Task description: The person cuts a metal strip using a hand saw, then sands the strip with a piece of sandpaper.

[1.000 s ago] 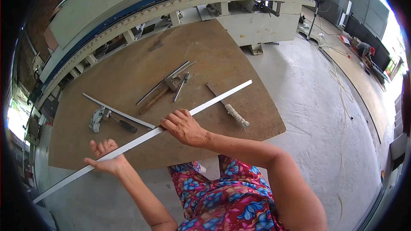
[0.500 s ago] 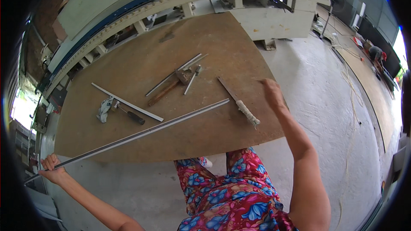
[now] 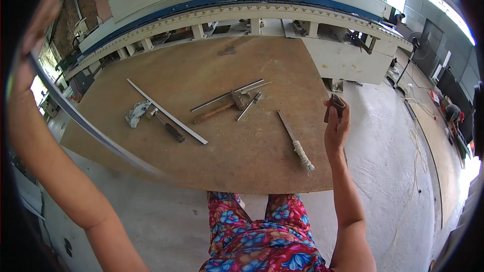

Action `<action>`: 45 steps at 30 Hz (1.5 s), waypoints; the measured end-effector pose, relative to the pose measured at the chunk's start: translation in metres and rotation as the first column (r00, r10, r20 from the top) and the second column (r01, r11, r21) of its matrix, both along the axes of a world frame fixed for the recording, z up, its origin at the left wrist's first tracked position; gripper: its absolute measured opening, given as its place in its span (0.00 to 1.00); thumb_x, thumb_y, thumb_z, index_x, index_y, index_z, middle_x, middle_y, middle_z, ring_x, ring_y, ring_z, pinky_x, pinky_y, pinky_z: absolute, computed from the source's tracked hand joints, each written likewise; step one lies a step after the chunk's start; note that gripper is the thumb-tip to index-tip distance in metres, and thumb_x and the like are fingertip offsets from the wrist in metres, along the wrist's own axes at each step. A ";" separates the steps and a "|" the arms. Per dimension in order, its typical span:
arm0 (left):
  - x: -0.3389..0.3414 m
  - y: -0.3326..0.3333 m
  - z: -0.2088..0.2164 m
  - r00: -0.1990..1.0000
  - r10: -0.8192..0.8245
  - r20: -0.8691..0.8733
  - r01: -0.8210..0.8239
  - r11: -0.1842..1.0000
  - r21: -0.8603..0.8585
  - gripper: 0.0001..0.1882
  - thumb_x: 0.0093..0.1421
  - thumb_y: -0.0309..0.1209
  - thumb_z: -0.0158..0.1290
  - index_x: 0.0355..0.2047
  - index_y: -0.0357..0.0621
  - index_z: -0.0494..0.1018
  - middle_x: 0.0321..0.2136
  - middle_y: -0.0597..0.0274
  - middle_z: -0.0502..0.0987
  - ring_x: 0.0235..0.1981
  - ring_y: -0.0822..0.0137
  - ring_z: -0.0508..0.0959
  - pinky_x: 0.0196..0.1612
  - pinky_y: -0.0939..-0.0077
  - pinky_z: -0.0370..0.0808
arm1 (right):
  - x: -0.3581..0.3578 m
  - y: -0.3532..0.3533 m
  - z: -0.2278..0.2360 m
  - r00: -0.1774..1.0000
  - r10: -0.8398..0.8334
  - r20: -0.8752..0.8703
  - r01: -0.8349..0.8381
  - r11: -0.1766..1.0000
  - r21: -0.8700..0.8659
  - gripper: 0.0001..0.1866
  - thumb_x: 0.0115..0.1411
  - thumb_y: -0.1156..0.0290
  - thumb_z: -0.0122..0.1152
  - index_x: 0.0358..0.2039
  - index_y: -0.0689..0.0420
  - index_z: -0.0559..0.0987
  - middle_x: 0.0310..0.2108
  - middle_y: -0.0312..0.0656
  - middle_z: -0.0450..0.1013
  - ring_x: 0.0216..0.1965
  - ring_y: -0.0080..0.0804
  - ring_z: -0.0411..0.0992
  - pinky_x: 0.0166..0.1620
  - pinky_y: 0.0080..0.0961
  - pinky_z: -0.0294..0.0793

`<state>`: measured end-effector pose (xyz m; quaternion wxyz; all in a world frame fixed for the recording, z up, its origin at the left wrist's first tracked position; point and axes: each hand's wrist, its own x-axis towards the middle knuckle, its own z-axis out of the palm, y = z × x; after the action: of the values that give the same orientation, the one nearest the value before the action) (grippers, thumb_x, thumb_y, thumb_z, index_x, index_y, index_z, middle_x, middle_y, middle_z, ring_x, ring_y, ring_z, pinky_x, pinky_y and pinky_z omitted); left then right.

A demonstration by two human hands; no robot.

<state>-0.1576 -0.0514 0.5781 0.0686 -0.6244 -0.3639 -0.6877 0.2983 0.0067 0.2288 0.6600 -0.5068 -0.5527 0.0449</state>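
My left hand point(image 3: 31, 55), raised at the far left, is closed on a long thin metal strip point(image 3: 103, 138). The strip slants down towards the near edge of the brown board point(image 3: 252, 146), its lower end smeared by motion. My right hand point(image 3: 337, 130) pinches a small folded brown piece point(image 3: 337, 104), perhaps sandpaper, over the board's right edge. Left of that hand lies a blade point(image 3: 297, 146) with a cord-wrapped handle. A wooden-handled hammer point(image 3: 217, 112) rests mid-board among thin metal strips point(image 3: 227, 95).
On the board's left are a pale metal bar point(image 3: 166, 111), a dark-handled tool point(image 3: 169, 127) and a grey rag point(image 3: 137, 114). A long cream and blue machine point(image 3: 227, 7) stands behind. To the right are a fan point(image 3: 416, 45), a floor cable point(image 3: 416, 156) and a crouching person point(image 3: 452, 116).
My left hand has risen sharply, swinging the strip from lying across the board to a steep slant. My right hand has turned upward, bringing the folded brown piece into sight.
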 end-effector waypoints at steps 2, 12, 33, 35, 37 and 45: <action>0.046 -0.006 -0.006 0.771 -0.614 -0.165 0.383 0.656 -0.650 0.23 0.64 0.50 0.47 0.35 0.40 0.74 0.18 0.69 0.67 0.19 0.76 0.70 0.31 0.78 0.74 | -0.007 -0.015 0.014 0.997 0.056 -0.056 -0.047 0.986 0.163 0.12 0.66 0.76 0.45 0.50 0.62 0.68 0.39 0.39 0.76 0.30 0.16 0.65 0.36 0.16 0.68; 0.152 0.040 -0.198 0.563 -0.268 -0.782 -0.344 0.784 -0.517 0.14 0.51 0.37 0.64 0.26 0.38 0.76 0.19 0.46 0.75 0.23 0.51 0.77 0.29 0.62 0.72 | 0.015 -0.042 0.067 0.985 -0.089 0.146 0.028 0.926 0.376 0.14 0.64 0.80 0.48 0.50 0.64 0.69 0.43 0.46 0.74 0.36 0.25 0.70 0.39 0.22 0.71; 0.146 0.030 -0.260 0.204 -0.260 -0.944 -0.325 0.891 -0.316 0.16 0.52 0.46 0.62 0.24 0.47 0.74 0.13 0.59 0.74 0.21 0.57 0.77 0.35 0.68 0.72 | -0.026 -0.014 0.035 0.508 0.808 0.300 -0.516 0.564 -0.645 0.17 0.68 0.68 0.42 0.53 0.58 0.70 0.44 0.53 0.74 0.47 0.50 0.72 0.51 0.41 0.68; 0.148 0.029 -0.258 0.180 -0.259 -0.949 -0.328 0.893 -0.307 0.16 0.52 0.47 0.62 0.23 0.48 0.73 0.13 0.60 0.73 0.21 0.58 0.76 0.35 0.68 0.72 | -0.026 -0.017 0.038 0.514 0.825 0.234 -0.494 0.508 -0.706 0.17 0.68 0.67 0.42 0.54 0.58 0.70 0.45 0.53 0.74 0.47 0.50 0.72 0.51 0.41 0.68; 0.149 0.026 -0.259 0.175 -0.243 -0.954 -0.316 0.904 -0.288 0.17 0.51 0.47 0.62 0.23 0.48 0.73 0.13 0.60 0.73 0.21 0.58 0.76 0.35 0.68 0.71 | -0.031 -0.015 0.029 0.536 0.799 0.273 -0.467 0.550 -0.692 0.18 0.68 0.68 0.41 0.55 0.58 0.70 0.44 0.52 0.75 0.46 0.48 0.73 0.50 0.41 0.69; 0.143 0.027 -0.268 0.165 -0.238 -0.957 -0.320 0.905 -0.280 0.17 0.51 0.48 0.61 0.22 0.49 0.72 0.13 0.61 0.73 0.21 0.59 0.75 0.36 0.69 0.70 | -0.032 -0.016 0.028 0.470 0.841 0.269 -0.418 0.480 -0.771 0.18 0.67 0.67 0.43 0.55 0.57 0.71 0.45 0.53 0.74 0.47 0.50 0.73 0.51 0.41 0.69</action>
<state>-0.0147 -0.0239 0.3101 0.1697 -0.9057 -0.3880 -0.0197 0.2659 -0.0095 0.2568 0.1621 -0.4109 -0.8427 0.3077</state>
